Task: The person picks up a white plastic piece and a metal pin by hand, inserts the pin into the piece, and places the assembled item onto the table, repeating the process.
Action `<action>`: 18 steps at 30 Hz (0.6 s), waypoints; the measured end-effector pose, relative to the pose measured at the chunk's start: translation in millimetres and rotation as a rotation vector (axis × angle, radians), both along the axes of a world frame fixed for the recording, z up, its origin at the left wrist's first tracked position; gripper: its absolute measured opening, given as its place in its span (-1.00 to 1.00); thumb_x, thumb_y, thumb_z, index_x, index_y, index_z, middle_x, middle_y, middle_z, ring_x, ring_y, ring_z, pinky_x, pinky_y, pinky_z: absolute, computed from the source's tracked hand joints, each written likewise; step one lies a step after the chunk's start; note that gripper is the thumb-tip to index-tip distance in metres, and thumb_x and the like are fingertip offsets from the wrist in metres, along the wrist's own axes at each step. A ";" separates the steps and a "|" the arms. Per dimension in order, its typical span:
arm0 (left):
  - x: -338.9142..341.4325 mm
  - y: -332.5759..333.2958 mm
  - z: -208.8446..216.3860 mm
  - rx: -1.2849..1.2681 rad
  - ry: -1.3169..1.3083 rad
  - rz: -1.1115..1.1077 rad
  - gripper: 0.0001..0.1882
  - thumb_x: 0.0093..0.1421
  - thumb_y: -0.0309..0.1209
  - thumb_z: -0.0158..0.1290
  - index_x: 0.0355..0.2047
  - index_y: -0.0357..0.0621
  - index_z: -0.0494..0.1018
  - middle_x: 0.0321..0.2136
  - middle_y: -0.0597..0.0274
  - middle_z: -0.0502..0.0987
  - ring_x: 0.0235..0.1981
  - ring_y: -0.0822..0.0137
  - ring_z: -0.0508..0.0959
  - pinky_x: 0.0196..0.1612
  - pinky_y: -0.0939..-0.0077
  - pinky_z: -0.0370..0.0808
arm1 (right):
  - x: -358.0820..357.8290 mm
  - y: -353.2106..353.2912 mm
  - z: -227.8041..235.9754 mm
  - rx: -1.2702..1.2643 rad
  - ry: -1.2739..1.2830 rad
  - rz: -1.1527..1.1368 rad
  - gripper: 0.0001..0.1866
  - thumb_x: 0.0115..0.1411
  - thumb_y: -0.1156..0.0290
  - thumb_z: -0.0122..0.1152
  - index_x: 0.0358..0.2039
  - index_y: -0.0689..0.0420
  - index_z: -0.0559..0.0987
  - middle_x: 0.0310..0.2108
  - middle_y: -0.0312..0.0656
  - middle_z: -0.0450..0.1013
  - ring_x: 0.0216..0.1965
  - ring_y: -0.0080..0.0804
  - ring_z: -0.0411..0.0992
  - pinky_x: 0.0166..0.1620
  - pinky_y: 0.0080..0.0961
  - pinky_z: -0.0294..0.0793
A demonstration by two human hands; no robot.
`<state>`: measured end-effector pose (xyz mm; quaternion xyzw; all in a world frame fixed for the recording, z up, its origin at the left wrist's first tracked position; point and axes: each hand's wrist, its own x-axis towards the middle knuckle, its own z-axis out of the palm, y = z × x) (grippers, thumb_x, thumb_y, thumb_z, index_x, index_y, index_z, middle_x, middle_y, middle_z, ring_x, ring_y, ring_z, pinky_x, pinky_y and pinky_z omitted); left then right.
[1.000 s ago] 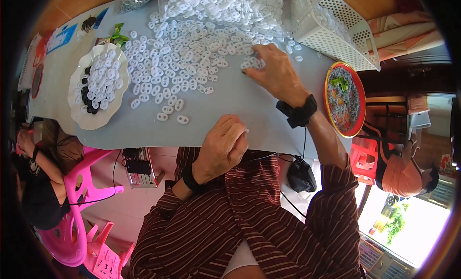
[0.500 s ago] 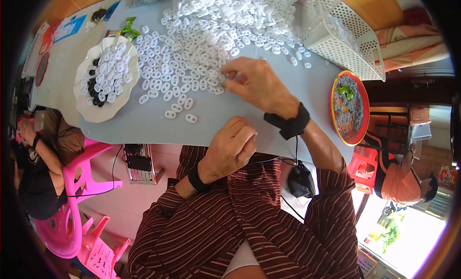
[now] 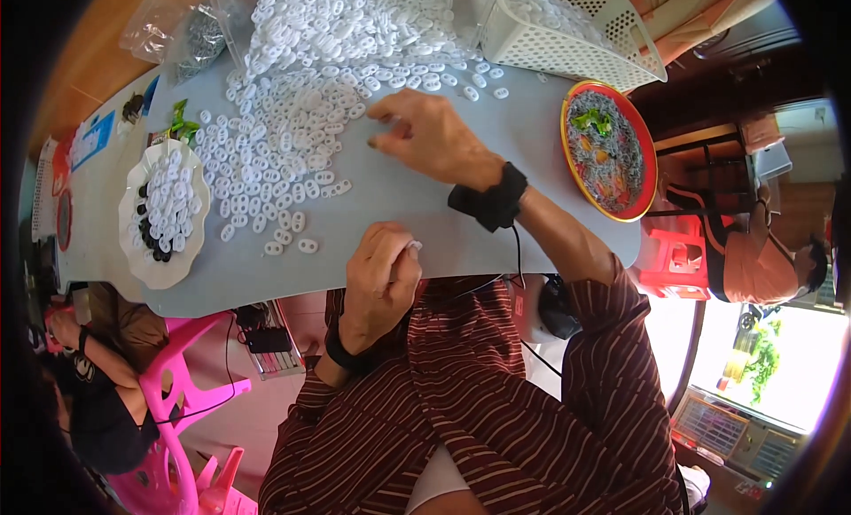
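Note:
My left hand (image 3: 381,284) is closed at the table's near edge, with a bit of a small white plastic piece (image 3: 415,245) poking out between thumb and forefinger. Over the grey table my right hand (image 3: 434,138) hovers, thumb and fingers curved apart with nothing visible between them. Just left of its fingertips spreads a layer of white oval two-hole plastic pieces (image 3: 266,152), which rises into a large heap (image 3: 355,23) farther back. A scalloped cream plate (image 3: 160,271) on the left carries more white pieces and several black ones.
To the right stands a red-rimmed bowl (image 3: 651,152) of small grey metal pieces. A white perforated basket (image 3: 532,50) holds more white pieces at the back right. Green wrappers (image 3: 182,125) lie by the plate. Two other people sit at either side, near pink chairs (image 3: 191,373).
My right hand has drawn slightly away from the spread pieces, its thumb and fingers parted. My left hand stays closed near the table edge. The whole view has shifted and turned.

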<state>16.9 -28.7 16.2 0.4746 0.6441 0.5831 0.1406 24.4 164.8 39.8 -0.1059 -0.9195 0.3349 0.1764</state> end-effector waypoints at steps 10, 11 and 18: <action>-7.1 2.5 9.4 0.042 -0.301 -0.003 -0.94 0.17 -0.63 -0.10 -0.37 -0.35 0.37 -0.51 0.28 0.41 -0.59 0.57 0.26 -0.55 0.68 0.20 | 20.2 30.4 0.0 -0.010 -0.109 -0.206 -0.76 -0.02 0.41 0.22 -0.34 0.28 0.57 -0.46 0.05 0.52 -0.42 -0.12 0.53 -0.29 -0.34 0.51; -8.4 4.9 11.0 -0.039 -0.307 -0.013 -0.95 0.15 -0.63 -0.09 -0.37 -0.33 0.36 -0.50 0.23 0.42 -0.60 0.50 0.31 -0.55 0.62 0.25 | 16.4 28.9 -2.7 0.032 -0.075 -0.177 -0.78 -0.04 0.42 0.20 -0.38 0.30 0.56 -0.48 0.06 0.51 -0.42 -0.07 0.52 -0.29 -0.30 0.50; -7.2 1.7 13.2 -0.150 -0.050 0.089 -0.96 0.09 -0.63 -0.07 -0.40 -0.33 0.36 -0.52 0.10 0.40 -0.61 0.30 0.36 -0.53 0.51 0.31 | -44.7 -15.1 2.6 0.037 -0.042 0.099 -0.83 -0.04 0.45 0.13 -0.44 0.28 0.54 -0.47 0.07 0.49 -0.40 0.01 0.49 -0.28 -0.25 0.49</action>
